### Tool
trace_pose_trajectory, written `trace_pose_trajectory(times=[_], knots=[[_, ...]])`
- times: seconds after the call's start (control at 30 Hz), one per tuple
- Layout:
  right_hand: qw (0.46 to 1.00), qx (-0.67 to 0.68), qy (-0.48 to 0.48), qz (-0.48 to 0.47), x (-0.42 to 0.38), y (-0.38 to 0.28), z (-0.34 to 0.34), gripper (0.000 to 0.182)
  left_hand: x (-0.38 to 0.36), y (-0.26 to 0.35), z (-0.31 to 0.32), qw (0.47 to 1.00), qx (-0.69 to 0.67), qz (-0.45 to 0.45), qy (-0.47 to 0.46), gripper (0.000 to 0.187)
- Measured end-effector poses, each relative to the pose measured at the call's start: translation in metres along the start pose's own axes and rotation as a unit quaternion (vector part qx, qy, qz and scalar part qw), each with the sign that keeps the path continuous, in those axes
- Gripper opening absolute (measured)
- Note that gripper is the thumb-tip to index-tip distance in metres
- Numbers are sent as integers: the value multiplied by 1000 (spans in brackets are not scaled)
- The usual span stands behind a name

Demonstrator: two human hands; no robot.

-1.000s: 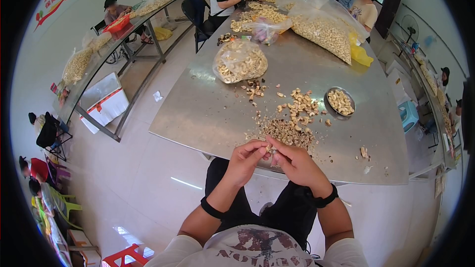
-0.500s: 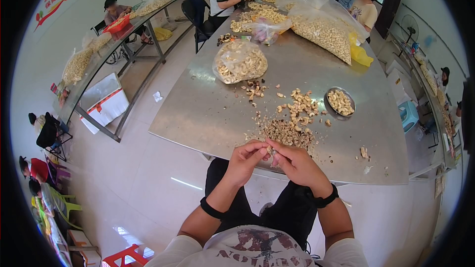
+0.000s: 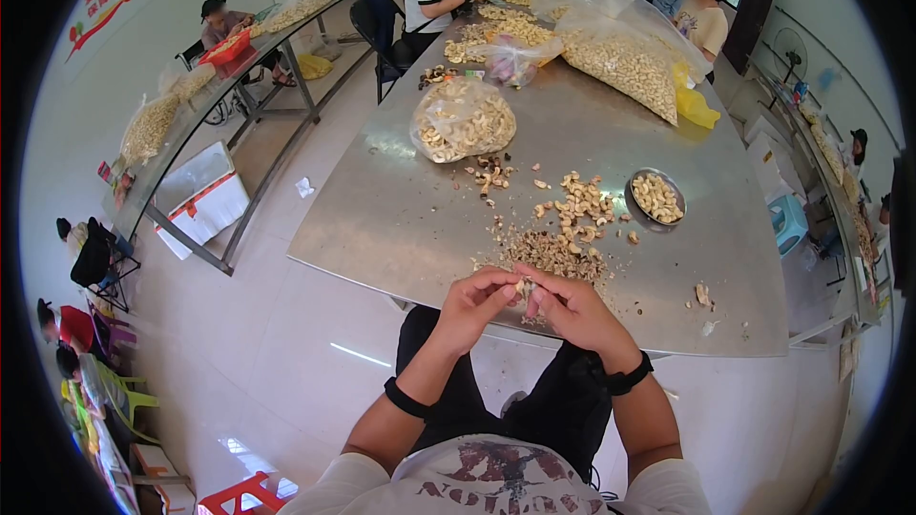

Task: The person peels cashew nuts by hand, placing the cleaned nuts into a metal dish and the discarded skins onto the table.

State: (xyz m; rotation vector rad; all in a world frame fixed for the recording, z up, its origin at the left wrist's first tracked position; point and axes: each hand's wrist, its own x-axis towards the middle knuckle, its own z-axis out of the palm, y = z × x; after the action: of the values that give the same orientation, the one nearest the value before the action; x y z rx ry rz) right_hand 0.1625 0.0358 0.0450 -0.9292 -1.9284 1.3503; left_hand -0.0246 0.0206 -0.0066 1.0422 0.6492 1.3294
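At the near edge of the metal table, my left hand point(image 3: 474, 310) pinches a small cashew nut point(image 3: 522, 290) between thumb and fingertips. My right hand point(image 3: 572, 312) is closed on the same nut from the other side, its fingertips touching it; whether it also grips a small tool is hidden. Just beyond the fingers lies a heap of brown skin scraps point(image 3: 558, 256). Behind that spread loose cashews point(image 3: 582, 205), some whole and some broken. To their right, a round metal dish point(image 3: 658, 220) holds several pale cashews.
A tied clear bag of cashews point(image 3: 463, 119) stands on the metal table point(image 3: 382, 200), with a larger open bag point(image 3: 620, 62) farther back. A yellow bag point(image 3: 697, 105) lies beside it. People sit around the far end; a white foam box point(image 3: 205, 200) rests on the floor left.
My fingers have shifted slightly around the nut, both hands staying together in the same place. At the far end, a co-worker's arm has moved a little.
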Motion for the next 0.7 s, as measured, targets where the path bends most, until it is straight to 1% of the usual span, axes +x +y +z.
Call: trace_pose_trajectory(times=[0.07,0.13,0.17,0.2,0.23,0.27,0.3,0.33,0.37,0.4,0.43,0.47,0.53,0.57,0.63,0.7], knots=[[1000,1,6,11,0,-4,-1,42,1,-3,-2,1000,-1,-5,0,17],[993,41,31,102,1,-7,-3,43,3,-3,-2,1000,-3,-10,0,17],[993,41,31,103,3,-5,-4,43,4,-3,-2,999,-25,-32,12,18],[991,34,59,115,6,-1,-5,42,4,-3,-1,997,-48,-55,23,19],[988,28,87,126,7,0,-5,42,4,-3,-1,997,-48,-55,23,19],[988,28,87,125,7,0,-5,42,4,-4,-2,994,-85,-64,28,18],[991,24,88,100,7,-1,-3,40,4,-5,-2,989,-123,-74,34,18],[993,21,90,74,7,-1,-2,38,4,-5,-3,989,-123,-74,35,18],[993,21,90,75,8,-1,0,38,5,-5,-3,983,-153,-90,42,17],[994,-26,98,51,9,-1,0,37,6,-5,-2,976,-183,-107,48,16],[991,-72,106,27,10,0,2,35,7,-6,-2,976,-183,-107,47,16],[991,-72,106,27,11,0,4,35,7,-8,0,973,-200,-105,50,14],[989,-91,112,-39,11,2,10,35,7,-10,-1,969,-216,-103,54,13],[989,-91,111,-39,11,1,11,35,7,-12,-3,967,-231,-98,50,12],[980,-176,76,-51,9,-3,12,36,7,-10,-2,964,-246,-93,46,12],[979,-186,70,-41,8,-7,13,37,7,-6,2,966,-235,-90,61,14]])
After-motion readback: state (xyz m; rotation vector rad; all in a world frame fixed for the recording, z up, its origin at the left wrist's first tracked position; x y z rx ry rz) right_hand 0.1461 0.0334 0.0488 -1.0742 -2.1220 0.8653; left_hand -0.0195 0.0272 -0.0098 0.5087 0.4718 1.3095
